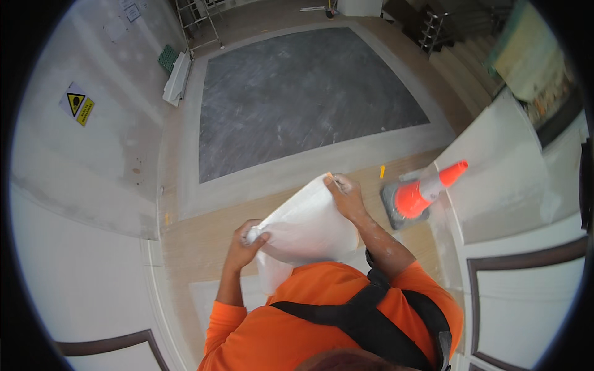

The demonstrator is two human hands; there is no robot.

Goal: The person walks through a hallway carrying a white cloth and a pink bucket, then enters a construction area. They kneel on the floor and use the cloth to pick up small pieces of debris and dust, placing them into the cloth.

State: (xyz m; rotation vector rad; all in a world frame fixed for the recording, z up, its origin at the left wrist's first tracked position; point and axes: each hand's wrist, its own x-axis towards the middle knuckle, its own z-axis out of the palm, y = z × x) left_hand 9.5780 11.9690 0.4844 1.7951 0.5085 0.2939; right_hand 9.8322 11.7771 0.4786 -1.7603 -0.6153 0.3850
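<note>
A white bag or sheet, thin and limp with a pale pinkish tint low down, hangs in front of my chest; I cannot tell which it is. My left hand (244,243) pinches the left end of the upper edge of this white bag or sheet (309,230), thumb on the near side. Farther right and higher, my right hand (346,195) grips the other end of that edge, so it slants up to the right. White dust marks the right hand and forearm. The lower part drops against my orange shirt and is partly hidden.
An orange traffic cone (413,199) with a dark base stands right of my hands, by a low white wall (495,179). Ahead, a dark grey sheet (303,99) covers the floor. A ladder (199,25) and white panels (178,79) stand far left; stairs (464,71) lie far right.
</note>
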